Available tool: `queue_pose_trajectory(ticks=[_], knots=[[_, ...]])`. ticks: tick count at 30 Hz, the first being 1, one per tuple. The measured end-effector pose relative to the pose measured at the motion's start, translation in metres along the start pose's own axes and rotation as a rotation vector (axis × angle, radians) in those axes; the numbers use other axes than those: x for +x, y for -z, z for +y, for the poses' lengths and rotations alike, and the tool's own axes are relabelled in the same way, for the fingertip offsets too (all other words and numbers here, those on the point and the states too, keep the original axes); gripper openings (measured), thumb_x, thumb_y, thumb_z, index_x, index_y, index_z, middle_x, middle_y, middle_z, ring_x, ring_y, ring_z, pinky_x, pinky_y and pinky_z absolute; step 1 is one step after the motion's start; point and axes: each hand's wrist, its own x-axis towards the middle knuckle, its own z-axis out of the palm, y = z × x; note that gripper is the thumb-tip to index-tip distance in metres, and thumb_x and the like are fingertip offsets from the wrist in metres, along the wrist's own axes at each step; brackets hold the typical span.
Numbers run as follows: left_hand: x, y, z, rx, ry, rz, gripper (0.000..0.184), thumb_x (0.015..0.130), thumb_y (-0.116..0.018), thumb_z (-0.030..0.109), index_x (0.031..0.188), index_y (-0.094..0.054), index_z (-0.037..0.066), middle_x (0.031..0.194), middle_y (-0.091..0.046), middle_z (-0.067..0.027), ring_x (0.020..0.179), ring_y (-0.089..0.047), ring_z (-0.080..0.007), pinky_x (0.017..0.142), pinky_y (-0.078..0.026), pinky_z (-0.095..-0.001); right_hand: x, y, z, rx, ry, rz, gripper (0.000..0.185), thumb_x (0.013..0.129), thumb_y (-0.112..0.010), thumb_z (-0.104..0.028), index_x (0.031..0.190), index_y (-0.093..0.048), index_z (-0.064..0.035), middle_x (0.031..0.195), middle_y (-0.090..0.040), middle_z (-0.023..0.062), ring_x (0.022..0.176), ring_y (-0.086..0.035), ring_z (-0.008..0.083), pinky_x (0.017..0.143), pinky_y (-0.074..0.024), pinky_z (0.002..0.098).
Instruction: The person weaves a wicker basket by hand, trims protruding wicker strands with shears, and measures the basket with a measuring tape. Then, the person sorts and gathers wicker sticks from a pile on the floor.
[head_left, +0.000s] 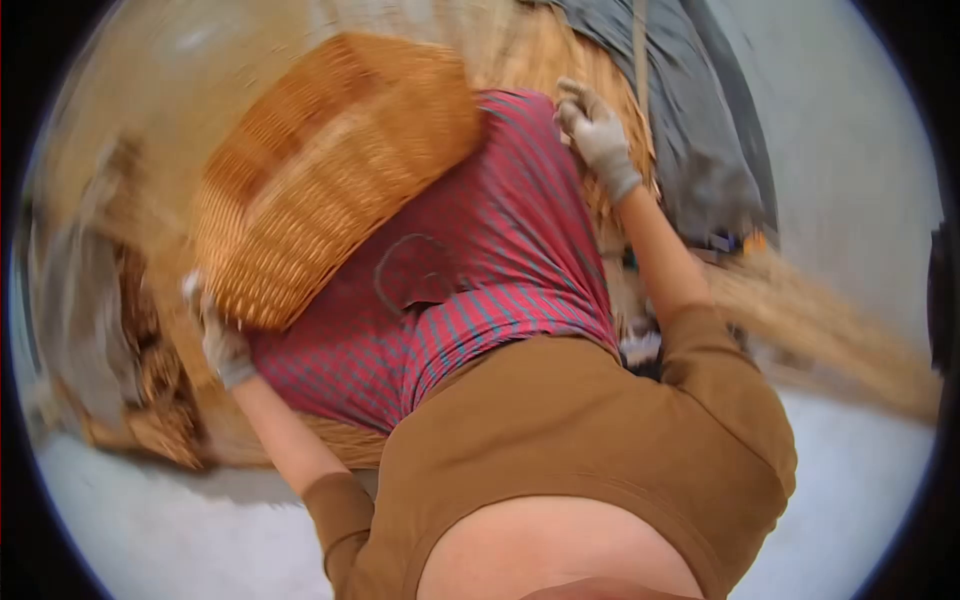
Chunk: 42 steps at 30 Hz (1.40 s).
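Note:
A woven wicker basket (350, 180) lies tilted over my lap, its long side toward me. My left hand (212, 325), in a pale glove, is at the basket's lower left end, with fingers closed on its edge. My right hand (592, 125), also gloved, is to the right of the basket and apart from it, beside my right knee. Its fingers are bent together; whether something small is between them is too blurred to tell. Red and blue striped cloth (520, 220) covers my legs, with a dark thin loop (385, 268) on it.
Strips of brown weaving material (165, 400) lie at the left beside grey cloth (85, 310). Dark grey cloth (690, 110) rests over more strips at the upper right. Blurred long strips (830, 320) extend to the right over the pale floor (850, 480).

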Motion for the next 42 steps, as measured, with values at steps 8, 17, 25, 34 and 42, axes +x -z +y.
queue_pose_trajectory(ticks=[8, 17, 25, 34, 42], knots=[[-0.04, -0.081, 0.027, 0.488, 0.115, 0.657, 0.088, 0.097, -0.047, 0.064, 0.154, -0.027, -0.001, 0.146, -0.048, -0.024, 0.127, -0.054, -0.037, 0.105, -0.045, -0.0411, -0.086, 0.091, 0.273, -0.569, -0.496, -0.187, 0.034, 0.089, -0.058, -0.035, 0.115, -0.068, -0.0156, 0.118, -0.068, 0.0182, 0.107, -0.066, 0.0327, 0.095, -0.0513, 0.0419], [-0.067, -0.094, -0.027, 0.921, 0.017, 0.546, 0.1, 0.086, -0.073, 0.042, 0.155, -0.018, -0.005, 0.153, -0.037, -0.0281, 0.137, -0.045, -0.039, 0.114, -0.038, -0.0403, -0.21, -0.015, 0.378, -0.795, -0.994, -0.59, 0.044, 0.085, -0.063, -0.028, 0.123, -0.066, -0.0075, 0.123, -0.066, 0.0218, 0.112, -0.066, 0.0353, 0.096, -0.0518, 0.0436], [-0.165, -0.284, 0.04, 1.067, 0.5, -0.399, 0.054, 0.091, -0.055, 0.042, 0.134, -0.057, 0.009, 0.13, -0.058, -0.0281, 0.122, -0.056, -0.041, 0.106, -0.042, -0.05, -0.254, -0.064, 0.348, -0.632, -0.643, -0.602, 0.034, 0.087, -0.063, -0.026, 0.114, -0.066, -0.0058, 0.107, -0.071, 0.0161, 0.095, -0.069, 0.0318, 0.082, -0.0532, 0.0448], [-0.18, -0.311, 0.014, 0.91, 0.103, -0.878, 0.039, 0.095, -0.048, 0.032, 0.124, -0.065, 0.012, 0.117, -0.068, -0.0187, 0.112, -0.061, -0.038, 0.096, -0.047, -0.047, -0.246, -0.006, 0.383, -0.499, -0.619, -0.375, 0.037, 0.085, -0.064, -0.022, 0.118, -0.06, -0.0054, 0.11, -0.069, 0.017, 0.097, -0.066, 0.0301, 0.085, -0.0517, 0.0423], [-0.183, -0.305, 0.001, 0.918, -0.032, -0.809, 0.035, 0.095, -0.049, 0.032, 0.118, -0.068, 0.013, 0.108, -0.07, -0.0182, 0.103, -0.065, -0.0375, 0.092, -0.049, -0.047, -0.212, 0.035, 0.452, -0.384, -0.671, -0.031, 0.041, 0.084, -0.064, -0.019, 0.122, -0.055, -0.0051, 0.112, -0.066, 0.0178, 0.1, -0.064, 0.0287, 0.089, -0.0503, 0.0401]])
